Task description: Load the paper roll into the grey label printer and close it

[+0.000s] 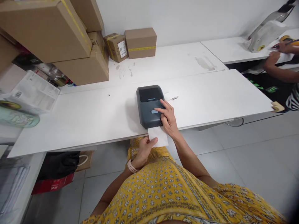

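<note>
A dark blue-grey label printer (149, 105) sits at the front edge of the white table (93, 118). A blank-looking white label (158, 137) sticks out from its near end and hangs past the table edge. My left hand (145, 148) pinches the label's lower left part between thumb and fingers. Over the printer's right side rests my right hand (168, 118), with some fingers stretched out and the others curled. One fingertip is at the small pale button (154, 111) on the lid. A white cable plug (175, 98) lies to the right of the printer.
Cardboard boxes (80, 65) are stacked at the left, with two smaller ones (141, 43) by the wall. Clear packaging (35, 90) and a green bottle (20, 117) stand at the far left. Another person's hands (277, 54) work at the far right table.
</note>
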